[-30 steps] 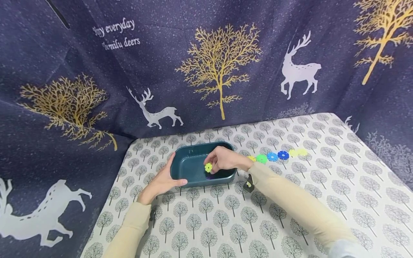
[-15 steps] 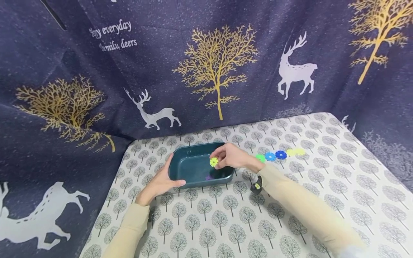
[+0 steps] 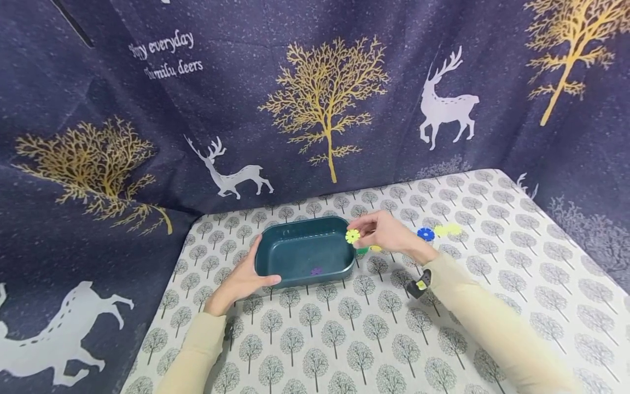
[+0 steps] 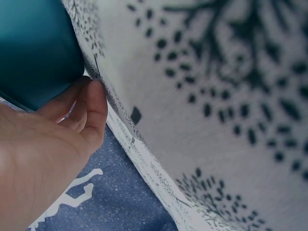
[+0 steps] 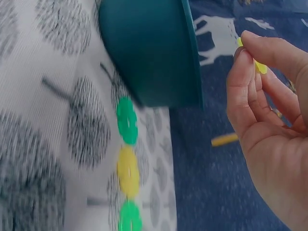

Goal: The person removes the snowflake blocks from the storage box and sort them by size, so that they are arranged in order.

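My left hand (image 3: 246,276) holds a dark teal rectangular tub (image 3: 305,254) at its left end, thumb along the near rim and fingers by the outer wall. In the left wrist view the fingertips lie against the tub's outside. Between thumb and fingers my right hand (image 3: 386,232) pinches a yellow flower-shaped plastic disc (image 3: 352,236), held up at the tub's right rim. A purple disc (image 3: 316,271) lies on the tub floor. In the right wrist view, a green disc (image 5: 127,120), a yellow disc (image 5: 128,172) and another green disc (image 5: 130,217) lie beside the tub.
Farther right on the tree-print tablecloth (image 3: 364,328), a dark blue disc (image 3: 425,234) and pale yellow discs (image 3: 453,229) continue the row, partly behind my right hand. A navy curtain (image 3: 236,109) with deer and gold trees hangs behind the table.
My right hand has lifted the yellow disc from inside the tub and moved right to the tub's right rim. The purple disc now shows fully. My left hand stays at the tub.
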{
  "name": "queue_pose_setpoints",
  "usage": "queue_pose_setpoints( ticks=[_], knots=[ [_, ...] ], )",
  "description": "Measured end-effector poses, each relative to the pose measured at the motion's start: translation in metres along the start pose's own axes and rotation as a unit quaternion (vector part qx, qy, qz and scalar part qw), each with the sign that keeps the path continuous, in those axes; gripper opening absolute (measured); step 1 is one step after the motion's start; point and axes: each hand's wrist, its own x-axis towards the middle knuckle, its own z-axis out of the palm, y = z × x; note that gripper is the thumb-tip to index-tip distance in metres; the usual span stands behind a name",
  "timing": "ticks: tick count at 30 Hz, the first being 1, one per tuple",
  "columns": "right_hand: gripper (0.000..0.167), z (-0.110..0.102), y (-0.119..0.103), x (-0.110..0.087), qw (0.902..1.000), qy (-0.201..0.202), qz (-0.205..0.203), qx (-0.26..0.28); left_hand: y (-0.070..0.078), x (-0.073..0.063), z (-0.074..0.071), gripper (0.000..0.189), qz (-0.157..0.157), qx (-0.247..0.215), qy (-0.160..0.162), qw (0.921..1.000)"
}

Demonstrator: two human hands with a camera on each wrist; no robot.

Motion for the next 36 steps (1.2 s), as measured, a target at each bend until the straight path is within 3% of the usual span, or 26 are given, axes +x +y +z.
queue_pose_setpoints(
  ticks=[11,24,31,36],
  knots=[
    [0.054,-0.047,0.026,-0.036,0.9968,0.061,0.013,-0.050,-0.001,0.000,0.000,0.135,0.008,-0.009,-0.004,0.9999],
    [0.060,-0.119,0.077,-0.077,0.9832,0.149,0.080,-0.069,0.000,-0.001,-0.001,0.134,-0.006,-0.010,-0.016,0.9998],
    [0.068,-0.151,0.109,-0.092,0.9767,0.161,0.123,-0.069,0.002,-0.001,-0.002,0.135,-0.013,-0.012,-0.018,0.9997],
    [0.070,-0.170,0.131,-0.102,0.9690,0.168,0.146,-0.106,0.003,0.000,-0.001,0.137,-0.012,-0.010,-0.021,0.9997]
  ],
)
